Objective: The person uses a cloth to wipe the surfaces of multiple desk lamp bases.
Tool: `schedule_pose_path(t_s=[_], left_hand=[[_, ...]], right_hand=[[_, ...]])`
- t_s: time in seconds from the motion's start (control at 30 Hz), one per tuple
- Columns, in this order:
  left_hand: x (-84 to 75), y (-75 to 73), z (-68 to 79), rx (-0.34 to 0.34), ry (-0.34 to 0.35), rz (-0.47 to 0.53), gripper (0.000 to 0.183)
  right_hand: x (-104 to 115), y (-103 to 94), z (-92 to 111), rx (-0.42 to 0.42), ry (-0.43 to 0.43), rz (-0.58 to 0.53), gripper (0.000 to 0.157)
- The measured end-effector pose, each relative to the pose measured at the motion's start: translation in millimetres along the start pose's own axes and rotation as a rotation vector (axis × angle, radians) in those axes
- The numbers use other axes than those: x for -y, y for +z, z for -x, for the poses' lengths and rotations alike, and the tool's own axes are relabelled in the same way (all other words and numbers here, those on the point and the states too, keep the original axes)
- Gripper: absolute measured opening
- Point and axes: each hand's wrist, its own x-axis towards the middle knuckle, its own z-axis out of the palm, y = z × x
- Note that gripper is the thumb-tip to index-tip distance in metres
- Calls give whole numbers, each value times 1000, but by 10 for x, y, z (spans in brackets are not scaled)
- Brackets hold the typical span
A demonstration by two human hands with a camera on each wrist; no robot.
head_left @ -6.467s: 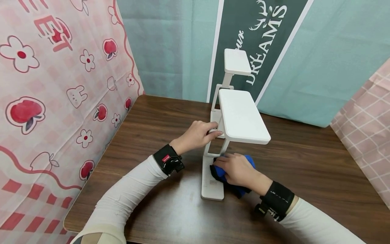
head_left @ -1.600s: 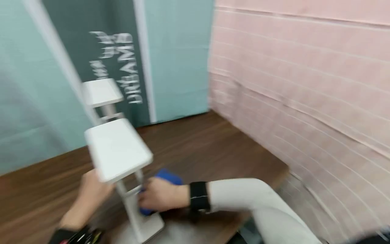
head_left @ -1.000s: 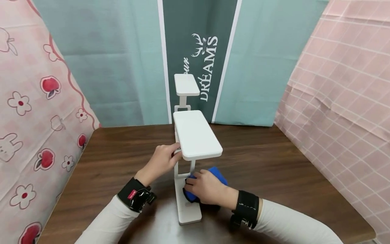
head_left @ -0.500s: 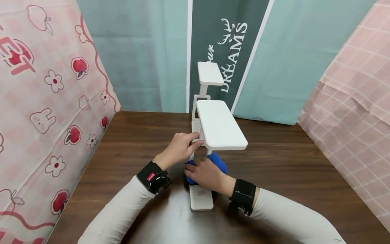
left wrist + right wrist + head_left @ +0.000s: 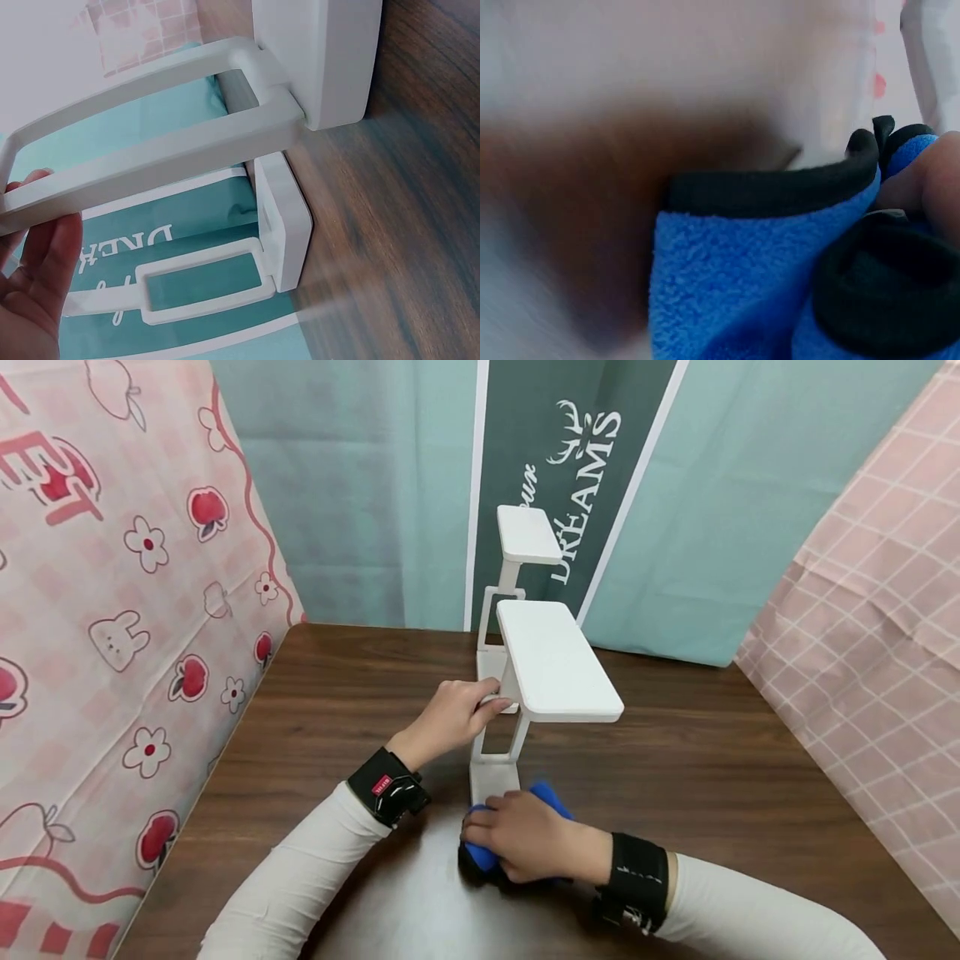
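Note:
A white folding stand (image 5: 558, 660) with a flat top plate, an open-frame leg and a long base stands on the wooden table. My left hand (image 5: 450, 718) grips its frame just under the plate; in the left wrist view, the thumb and fingers (image 5: 56, 255) pinch the frame's bar (image 5: 150, 161). My right hand (image 5: 528, 835) holds a bunched blue cloth (image 5: 551, 797) with black edging over the near end of the base (image 5: 493, 781). That end is hidden under hand and cloth. The right wrist view shows the fuzzy cloth (image 5: 735, 262) folded against the fingers.
A second, similar white stand (image 5: 528, 535) stands right behind the first, close to the teal curtain (image 5: 360, 502). Patterned pink cloths hang at the left (image 5: 150, 610) and right (image 5: 870, 593) of the brown table (image 5: 675, 777).
The head view swung right and came back. My right hand has slid the cloth along the base towards me, to its near end. My left hand keeps its hold on the frame.

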Motion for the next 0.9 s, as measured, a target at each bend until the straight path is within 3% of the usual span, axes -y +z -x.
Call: schedule_pose_path(t_s=[0.13,0.2,0.27,0.37,0.47,0.7,0.9], left_hand=[[4,0,-11,5,-3,-12,22],[5,-1,-13,3,2,-19,23],[4,0,-12,-6,8,-24,23],[0,3,0,-20,14,-23,22],[-4,3,20,-20,10,-23,22],[-11,3,4,-15,-6,-40,24],[-44,1,-5,-13,-33,-58,25]], right_hand=[[90,-34,144,-43,-45,-11,46],[26,-31,224,-97,-22,-42,51],[-115,-1,307,-165,62,-87,53],[-395,83,395,-231,254,-158,50],[-587,195,397,-198,366,-186,42],[-590,223,383,-138,340,-153,38],[-260,78,560,-129,226,-126,40]])
